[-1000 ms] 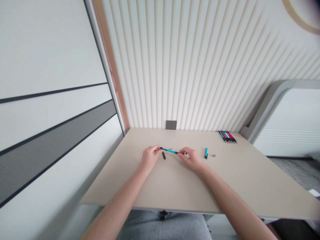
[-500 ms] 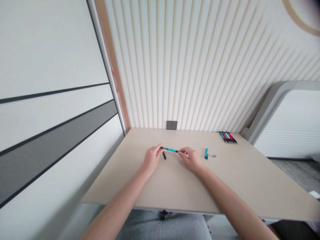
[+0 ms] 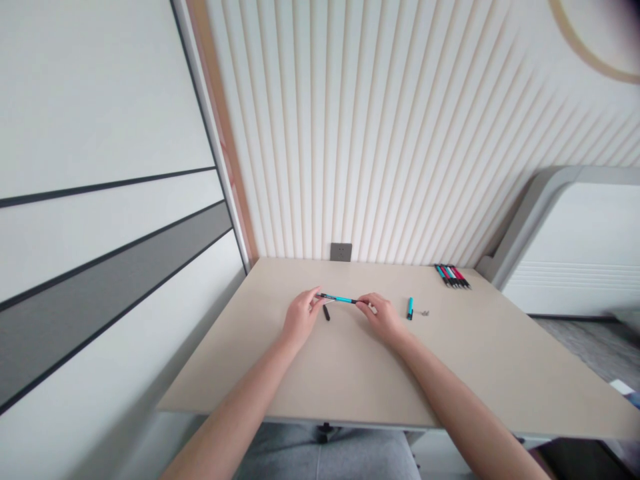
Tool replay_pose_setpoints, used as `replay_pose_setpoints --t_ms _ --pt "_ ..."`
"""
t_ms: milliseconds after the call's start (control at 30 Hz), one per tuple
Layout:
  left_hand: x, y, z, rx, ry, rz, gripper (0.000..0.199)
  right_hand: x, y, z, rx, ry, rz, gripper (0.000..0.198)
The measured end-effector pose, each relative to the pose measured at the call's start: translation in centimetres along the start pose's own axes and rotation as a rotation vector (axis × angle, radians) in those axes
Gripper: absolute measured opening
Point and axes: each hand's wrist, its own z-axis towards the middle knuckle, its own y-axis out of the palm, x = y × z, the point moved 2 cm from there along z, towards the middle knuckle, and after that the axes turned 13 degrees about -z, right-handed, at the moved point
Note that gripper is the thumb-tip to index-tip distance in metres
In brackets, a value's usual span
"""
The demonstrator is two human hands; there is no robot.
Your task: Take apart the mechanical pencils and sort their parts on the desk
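Observation:
Between my two hands, a blue and black pen (image 3: 343, 299) is held nearly level above the table. My left hand (image 3: 301, 313) pinches its black left end between thumb and fingers. At the other black end, the fingertips of my right hand (image 3: 379, 312) are closed on the pen. A short black pen part (image 3: 327, 313) lies on the table just under the pen, close to my left fingers. To the right of my right hand lies a blue barrel piece with a black end (image 3: 410, 309). Beside it are small metallic bits (image 3: 425, 313), too small to name.
Several blue, white, red and black pens (image 3: 453, 276) lie side by side at the table's back right. The beige table (image 3: 360, 373) meets a ribbed wall with a dark socket (image 3: 341, 252). A white cabinet (image 3: 115, 280) stands on the left.
The camera view has shifted slightly. Both hands keep their hold on the pen, which has turned a little between them. The loose parts lie as before.

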Motion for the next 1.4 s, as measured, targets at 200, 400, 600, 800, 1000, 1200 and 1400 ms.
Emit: replay_pose_setpoints --t_ms 200,400,600,800,1000,1200,1400 --pt "0.4 -0.7 0.4 -0.103 0.051 -0.032 0.014 -0.3 0.1 -0.2 -0.044 -0.065 -0.039 0.03" --pt "0.2 -1.2 0.7 -0.14 0.066 -0.063 0.011 1.1 -1.7 0.1 0.002 -0.104 -0.136 0.027" --pt "0.0 -1.1 0.7 -0.133 0.041 -0.108 0.013 8.5 -6.4 -2.5 0.13 0.164 -0.455 0.029" --pt "0.0 -0.9 0.8 -0.14 0.045 -0.128 0.013 13.6 -9.2 -6.9 0.056 0.272 -0.576 0.031" --pt "0.1 -1.0 0.7 -0.143 0.04 -0.134 0.013 14.2 -8.1 -7.4 -0.042 0.28 -0.542 0.027" --pt "0.2 -1.0 0.6 -0.142 0.036 -0.137 0.012 13.7 -7.8 -6.4 0.019 0.237 -0.434 0.026" --pt "0.1 -0.9 0.6 -0.146 0.027 -0.143 0.014 9.8 -6.5 -4.8 0.091 0.302 -0.055 0.035"
